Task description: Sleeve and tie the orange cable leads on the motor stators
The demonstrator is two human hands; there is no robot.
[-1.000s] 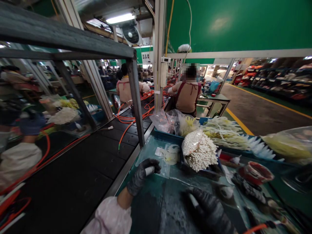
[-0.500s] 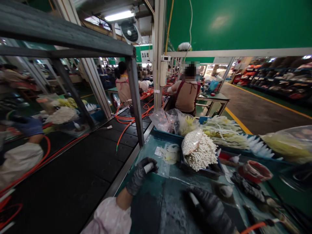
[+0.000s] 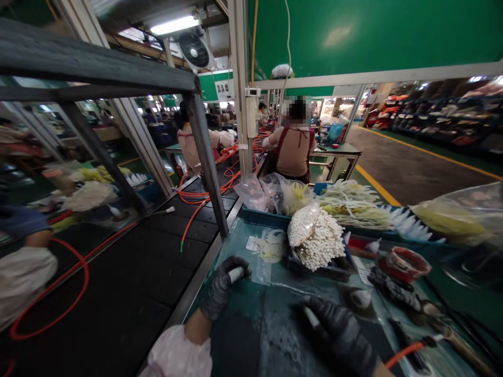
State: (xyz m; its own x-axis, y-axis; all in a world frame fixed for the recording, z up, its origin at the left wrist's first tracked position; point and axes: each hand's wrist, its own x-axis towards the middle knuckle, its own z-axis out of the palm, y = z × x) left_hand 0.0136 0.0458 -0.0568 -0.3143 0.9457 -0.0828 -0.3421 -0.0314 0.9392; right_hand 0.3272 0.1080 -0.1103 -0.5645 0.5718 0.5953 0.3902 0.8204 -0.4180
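Observation:
My left hand [image 3: 223, 287], in a dark grey glove, is above the teal work surface [image 3: 243, 306] with its fingers curled inward. Its thumb shows white, as if wrapped or covered. My right hand [image 3: 341, 330], gloved the same way and slightly blurred, is low at the front right. Its fingers lie together and bend forward, and its thumb is white too. Whatever either hand holds, if anything, is hidden. Beyond my left hand lies a clear plastic bag [image 3: 262, 269] with pale, petal-like pieces [image 3: 272, 246]. Bundled white bead-tipped stems [image 3: 323, 241] fill a dark tray [image 3: 346, 267].
At the back are pale green strips [image 3: 349, 201] and white pointed pieces [image 3: 412, 225]. A red pot [image 3: 406, 263], a white-capped nozzle bottle [image 3: 360, 298] and an orange hose [image 3: 404, 353] lie right. Left, a metal frame [image 3: 204, 152] stands over a black conveyor [image 3: 129, 285]; co-workers sit beyond.
The view has turned slightly, so the scene sits a little further left. Both hands keep nearly the same pose. On the far left, the other person's blue-gloved hand has moved toward the picture's edge.

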